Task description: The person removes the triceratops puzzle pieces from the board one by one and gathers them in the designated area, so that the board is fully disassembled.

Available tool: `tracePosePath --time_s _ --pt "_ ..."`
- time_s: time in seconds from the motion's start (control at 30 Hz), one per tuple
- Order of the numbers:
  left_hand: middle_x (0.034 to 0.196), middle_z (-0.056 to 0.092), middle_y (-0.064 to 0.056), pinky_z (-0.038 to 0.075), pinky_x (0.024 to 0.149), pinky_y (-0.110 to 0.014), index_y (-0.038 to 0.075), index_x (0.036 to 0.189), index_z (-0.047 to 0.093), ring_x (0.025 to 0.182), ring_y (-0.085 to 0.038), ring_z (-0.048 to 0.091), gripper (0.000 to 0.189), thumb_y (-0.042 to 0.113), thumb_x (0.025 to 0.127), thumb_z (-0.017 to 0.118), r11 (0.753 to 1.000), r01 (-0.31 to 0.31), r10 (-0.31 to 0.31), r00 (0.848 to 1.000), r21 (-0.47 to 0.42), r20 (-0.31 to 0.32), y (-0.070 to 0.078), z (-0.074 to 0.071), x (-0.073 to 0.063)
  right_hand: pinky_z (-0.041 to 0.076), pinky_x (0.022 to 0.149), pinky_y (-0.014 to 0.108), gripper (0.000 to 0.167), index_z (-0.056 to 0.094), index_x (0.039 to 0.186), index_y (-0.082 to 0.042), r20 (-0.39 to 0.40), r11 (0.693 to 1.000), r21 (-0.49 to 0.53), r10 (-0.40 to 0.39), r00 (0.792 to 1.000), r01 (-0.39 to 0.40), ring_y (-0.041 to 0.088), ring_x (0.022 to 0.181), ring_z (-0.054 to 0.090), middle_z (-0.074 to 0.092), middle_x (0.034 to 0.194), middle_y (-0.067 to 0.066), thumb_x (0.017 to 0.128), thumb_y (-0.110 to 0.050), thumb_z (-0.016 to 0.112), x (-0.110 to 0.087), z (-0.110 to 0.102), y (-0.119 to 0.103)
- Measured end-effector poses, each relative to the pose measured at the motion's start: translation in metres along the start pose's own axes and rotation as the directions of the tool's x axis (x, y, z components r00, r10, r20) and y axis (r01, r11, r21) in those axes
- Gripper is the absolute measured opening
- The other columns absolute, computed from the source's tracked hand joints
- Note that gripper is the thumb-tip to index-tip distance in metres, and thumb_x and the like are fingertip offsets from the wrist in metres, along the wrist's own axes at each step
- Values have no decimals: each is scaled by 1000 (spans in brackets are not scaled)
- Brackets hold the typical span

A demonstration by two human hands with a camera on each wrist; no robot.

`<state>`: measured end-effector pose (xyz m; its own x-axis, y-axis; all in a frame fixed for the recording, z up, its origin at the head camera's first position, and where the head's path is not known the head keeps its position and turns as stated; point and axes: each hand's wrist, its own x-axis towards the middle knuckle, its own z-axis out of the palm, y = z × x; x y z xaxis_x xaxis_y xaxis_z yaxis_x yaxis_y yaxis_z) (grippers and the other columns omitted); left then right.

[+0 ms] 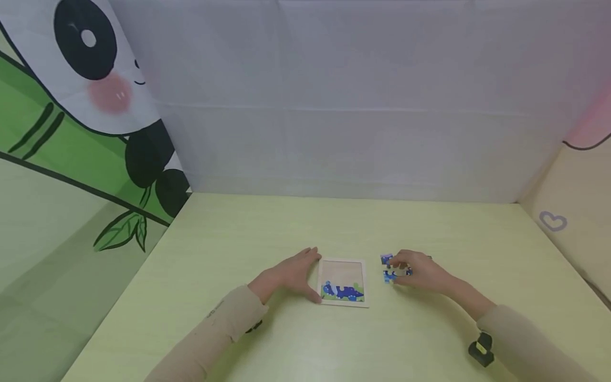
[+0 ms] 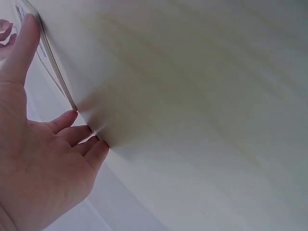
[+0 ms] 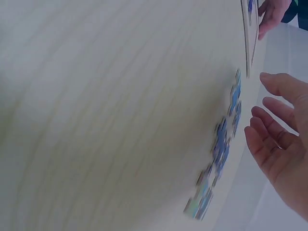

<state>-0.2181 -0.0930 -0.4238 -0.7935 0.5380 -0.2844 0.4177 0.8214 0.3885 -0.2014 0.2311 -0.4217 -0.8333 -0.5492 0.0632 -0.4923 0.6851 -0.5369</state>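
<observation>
A light wooden puzzle tray (image 1: 343, 304) lies flat on the table. Assembled pieces showing a blue dinosaur (image 1: 340, 291) fill its lower part, and bare wood shows above. My left hand (image 1: 291, 273) spans the tray's left side, thumb at the near corner and fingertips by the far one. In the left wrist view its thumb (image 2: 26, 45) overlaps the tray's edge. To the right of the tray, my right hand (image 1: 424, 271) hovers over loose blue puzzle pieces (image 1: 389, 277), partly hiding them. The right wrist view shows its fingers loosely bent, apart from the pieces (image 3: 221, 144), holding nothing.
The pale yellow table (image 1: 267, 228) reaches back to a white cloth wall (image 1: 353, 148). A panda print (image 1: 110, 95) covers the left side, and a panel with a heart (image 1: 552, 220) stands at right. A dark wrist device (image 1: 482, 350) sits at the right sleeve.
</observation>
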Motion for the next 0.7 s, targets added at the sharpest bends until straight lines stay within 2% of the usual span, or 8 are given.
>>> tracePosePath --time_s 0.27,0.47,0.7 --pt "151 15 -11 17 111 -42 8 141 28 138 -27 12 109 51 56 81 1000 -17 17 1000 7 10 -1 0 2 48 66 24 29 64 105 0 48 998 45 -43 998 41 15 82 54 62 91 1 79 -13 69 32 26 -30" --pt "151 15 -9 17 111 -40 10 141 27 138 -25 11 109 52 56 80 999 -15 14 1000 30 21 -3 0 2 48 69 24 30 63 106 0 95 989 147 -22 995 8 14 80 52 62 92 2 79 -13 70 46 44 -53" --pt "150 17 -13 20 110 -43 8 140 28 137 -28 13 107 52 57 80 999 -36 36 999 12 14 -4 0 1 47 71 23 28 64 106 -2 112 985 166 -69 991 50 11 80 51 62 97 2 80 -12 69 59 62 -68"
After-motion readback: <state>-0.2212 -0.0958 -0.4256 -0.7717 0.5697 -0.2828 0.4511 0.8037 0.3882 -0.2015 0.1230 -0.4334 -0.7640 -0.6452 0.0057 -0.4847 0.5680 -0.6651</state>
